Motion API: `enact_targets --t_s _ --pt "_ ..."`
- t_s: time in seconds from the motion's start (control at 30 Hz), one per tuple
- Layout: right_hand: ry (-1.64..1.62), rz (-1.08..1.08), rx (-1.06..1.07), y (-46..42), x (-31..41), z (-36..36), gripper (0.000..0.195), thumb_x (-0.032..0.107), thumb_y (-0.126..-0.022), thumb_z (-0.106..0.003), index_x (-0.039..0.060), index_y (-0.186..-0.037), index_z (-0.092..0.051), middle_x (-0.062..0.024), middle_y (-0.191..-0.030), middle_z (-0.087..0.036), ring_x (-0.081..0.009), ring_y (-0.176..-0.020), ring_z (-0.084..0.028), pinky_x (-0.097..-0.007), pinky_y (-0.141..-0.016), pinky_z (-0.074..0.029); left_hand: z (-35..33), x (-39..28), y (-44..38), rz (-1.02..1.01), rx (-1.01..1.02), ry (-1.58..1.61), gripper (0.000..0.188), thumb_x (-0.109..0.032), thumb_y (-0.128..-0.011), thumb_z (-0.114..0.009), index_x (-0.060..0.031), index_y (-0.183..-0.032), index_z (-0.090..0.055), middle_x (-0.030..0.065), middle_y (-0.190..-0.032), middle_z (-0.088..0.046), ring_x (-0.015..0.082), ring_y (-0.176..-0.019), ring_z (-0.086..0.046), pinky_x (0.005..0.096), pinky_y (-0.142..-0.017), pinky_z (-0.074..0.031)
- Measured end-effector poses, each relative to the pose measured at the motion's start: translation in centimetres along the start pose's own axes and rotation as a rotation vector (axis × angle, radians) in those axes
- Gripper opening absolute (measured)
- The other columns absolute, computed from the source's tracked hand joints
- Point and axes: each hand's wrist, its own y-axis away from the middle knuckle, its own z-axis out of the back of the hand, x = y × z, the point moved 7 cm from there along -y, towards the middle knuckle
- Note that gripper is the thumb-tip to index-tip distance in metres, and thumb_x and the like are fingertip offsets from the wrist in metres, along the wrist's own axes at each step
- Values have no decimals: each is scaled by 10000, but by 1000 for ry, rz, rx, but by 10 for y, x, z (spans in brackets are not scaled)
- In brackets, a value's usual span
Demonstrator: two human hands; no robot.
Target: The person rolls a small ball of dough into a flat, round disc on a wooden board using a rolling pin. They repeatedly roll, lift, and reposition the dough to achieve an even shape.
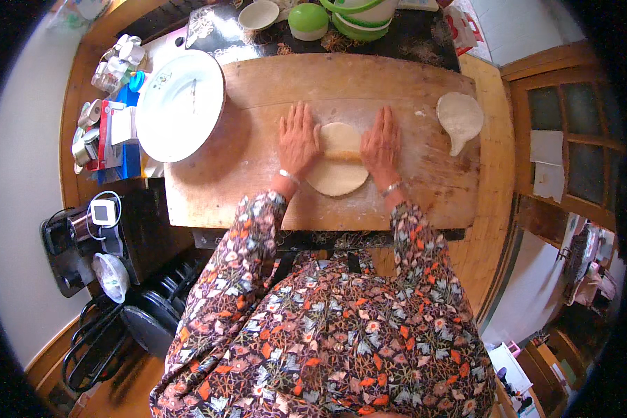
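A flat oval sheet of dough (pixel 338 180) lies on a floured wooden board (pixel 240 193). Across its middle runs a short wooden rolling pin (pixel 343 155); its ends are hidden beneath my hands. My left hand (pixel 299 138) presses on the pin's left end, fingers stretched forward and thumb beside the dough. On the right end lies my right hand (pixel 382 140), its fingers also pointing away from me. Each wrist wears a bracelet.
A large white basin (pixel 217 112) overhangs the board's left side. At the right sits a pale gourd-shaped scoop (pixel 460 117). Behind the board are a white bowl (pixel 258 15), a green-lidded container (pixel 308 22) and a green-and-white tub (pixel 363 26). Jars and boxes stand left.
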Motion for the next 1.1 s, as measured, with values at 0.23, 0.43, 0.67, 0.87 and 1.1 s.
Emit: enact_targets --t_s 0.23,0.43,0.67,0.87,1.1 --pt "-58 12 120 7 -22 -21 158 178 -947 -576 28 -915 -616 -171 -978 -626 -360 -932 -626 -476 -814 -525 -24 4 -9 -49 130 371 433 -159 -861 -709 -80 -1278 -622 125 -1132 -677 325 -1066 -629 434 -927 -520" --pt "-65 90 165 78 0 18 188 215 -938 -605 68 -827 -564 -132 -808 -554 -328 -763 -586 -456 -721 -499 -23 21 49 157 195 494 409 -138 -881 -671 -47 -1274 -606 187 -1227 -623 364 -1136 -582 446 -944 -488" --pt "-31 -45 85 70 -4 12 154 193 -951 -584 54 -903 -537 -162 -919 -556 -353 -883 -576 -479 -778 -463 14 0 52 38 56 201 396 -230 -994 -555 9 -1310 -572 193 -1295 -597 374 -1199 -554 520 -1097 -396" --pt "95 -74 -31 -3 -17 -15 214 229 -970 -585 22 -1024 -578 -190 -1066 -583 -369 -1004 -583 -512 -865 -451 -3 17 -16 -30 -77 50 430 -283 -987 -584 -6 -1316 -568 175 -1326 -590 358 -1300 -515 542 -1169 -327" --pt "-109 50 155 138 16 29 566 193 -949 -525 -97 -1431 -465 -281 -1510 -439 -446 -1364 -465 -516 -1148 -381 17 -4 113 1 74 43 517 -240 -1001 -511 9 -1453 -482 204 -1513 -482 358 -1463 -386 567 -1215 -249"
